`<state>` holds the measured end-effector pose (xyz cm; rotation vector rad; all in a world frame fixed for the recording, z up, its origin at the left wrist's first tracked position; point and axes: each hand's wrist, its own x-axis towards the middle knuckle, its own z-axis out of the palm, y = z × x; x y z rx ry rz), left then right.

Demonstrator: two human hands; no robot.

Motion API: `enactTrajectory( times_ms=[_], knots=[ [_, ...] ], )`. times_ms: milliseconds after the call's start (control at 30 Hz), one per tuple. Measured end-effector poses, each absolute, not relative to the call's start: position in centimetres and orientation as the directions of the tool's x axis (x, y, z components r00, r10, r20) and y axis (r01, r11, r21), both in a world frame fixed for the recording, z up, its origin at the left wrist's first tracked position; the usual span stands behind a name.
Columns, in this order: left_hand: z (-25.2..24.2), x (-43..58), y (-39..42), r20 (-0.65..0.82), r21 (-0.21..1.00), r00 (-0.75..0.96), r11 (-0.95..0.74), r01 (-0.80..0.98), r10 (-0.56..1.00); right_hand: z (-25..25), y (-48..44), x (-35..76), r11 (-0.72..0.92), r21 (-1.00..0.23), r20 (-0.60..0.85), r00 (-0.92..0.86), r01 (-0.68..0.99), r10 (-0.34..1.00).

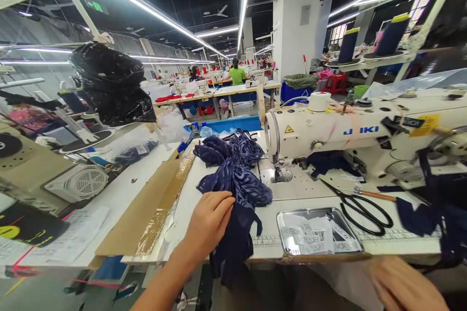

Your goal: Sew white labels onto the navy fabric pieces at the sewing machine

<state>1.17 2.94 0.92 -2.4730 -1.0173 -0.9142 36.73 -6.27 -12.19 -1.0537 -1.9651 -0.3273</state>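
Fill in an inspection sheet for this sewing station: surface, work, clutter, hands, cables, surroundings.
Surface: white table, ruler markings near the front edge.
Work: patterned navy fabric bunched left of the sewing machine needle; plain navy cloth hangs over the front edge.
Clutter: metal tray of labels, black-handled scissors, cardboard at left.
Hands: left hand on the navy fabric, grip unclear; right hand blurred at lower right, hold unclear.
Cables: none identifiable with certainty.
Surroundings: black plastic bag hanging at left, column, person in green farther back.
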Motion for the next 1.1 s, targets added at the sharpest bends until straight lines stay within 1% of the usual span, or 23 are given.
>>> enactTrajectory(
  times_ms=[33, 67, 100, 167, 233, 300, 433, 533, 633, 733, 833, 900, 1000, 1033, 1100],
  knots=[
    [0.9, 1.4, 3.8, 0.619, -0.133, 0.602, -0.688, 0.713, 0.504, -11.1, -5.4, 37.3, 0.589, -0.137, 0.784, -0.276, 0.796, 0.556],
    [0.8, 1.5, 4.5, 0.566, -0.208, 0.653, -0.680, 0.703, 0.503, -10.1, -4.4, 37.8, 0.518, -0.184, 0.776, -0.200, 0.836, 0.598],
    [0.5, 1.5, 5.0, 0.521, -0.268, 0.688, -0.668, 0.694, 0.505, -9.3, -3.4, 38.2, 0.448, -0.190, 0.778, -0.145, 0.873, 0.612],
    [-0.2, 1.3, 5.4, 0.462, -0.352, 0.725, -0.644, 0.679, 0.511, -8.6, -1.5, 38.7, 0.321, -0.147, 0.764, -0.099, 0.935, 0.638],
    [-0.9, 1.0, 5.4, 0.442, -0.404, 0.743, -0.628, 0.665, 0.502, -8.8, 0.1, 39.2, 0.224, -0.081, 0.746, -0.090, 0.971, 0.659],
    [-1.3, 0.7, 5.5, 0.441, -0.440, 0.762, -0.626, 0.645, 0.475, -9.6, 1.3, 39.8, 0.164, -0.041, 0.712, -0.086, 0.986, 0.697],
    [-1.5, 0.5, 5.4, 0.443, -0.468, 0.796, -0.652, 0.597, 0.411, -10.6, 2.3, 40.7, 0.103, -0.035, 0.644, -0.056, 0.994, 0.763],
    [-1.7, 0.7, 5.2, 0.457, -0.461, 0.808, -0.678, 0.573, 0.372, -10.8, 2.4, 41.2, 0.072, -0.060, 0.621, -0.020, 0.996, 0.783],
    [-1.9, 1.0, 4.7, 0.486, -0.428, 0.800, -0.702, 0.569, 0.352, -10.7, 2.3, 42.2, 0.037, -0.058, 0.626, 0.007, 0.998, 0.780],
    [-2.1, 1.5, 3.8, 0.519, -0.380, 0.774, -0.714, 0.588, 0.362, -10.5, 2.1, 43.1, -0.012, -0.009, 0.649, 0.014, 1.000, 0.761],
    [-2.1, 2.1, 2.8, 0.544, -0.292, 0.753, -0.757, 0.584, 0.371, -10.0, 1.9, 43.0, -0.042, 0.074, 0.662, -0.018, 0.996, 0.749],
    [-1.9, 2.5, 2.4, 0.552, -0.216, 0.747, -0.801, 0.558, 0.371, -9.3, 2.2, 42.2, 0.011, 0.086, 0.664, -0.066, 0.996, 0.745],
    [-1.4, 3.3, 2.3, 0.540, -0.127, 0.753, -0.848, 0.514, 0.376, -8.3, 3.6, 40.3, 0.192, 0.055, 0.638, -0.182, 0.980, 0.748],
    [-1.1, 3.7, 2.3, 0.522, -0.111, 0.759, -0.852, 0.512, 0.388, -8.1, 4.3, 39.7, 0.251, 0.055, 0.617, -0.230, 0.966, 0.753],
    [-0.5, 5.0, 2.7, 0.442, -0.114, 0.779, -0.834, 0.541, 0.445, -7.8, 6.0, 38.6, 0.343, 0.077, 0.567, -0.324, 0.936, 0.758]
  ],
)
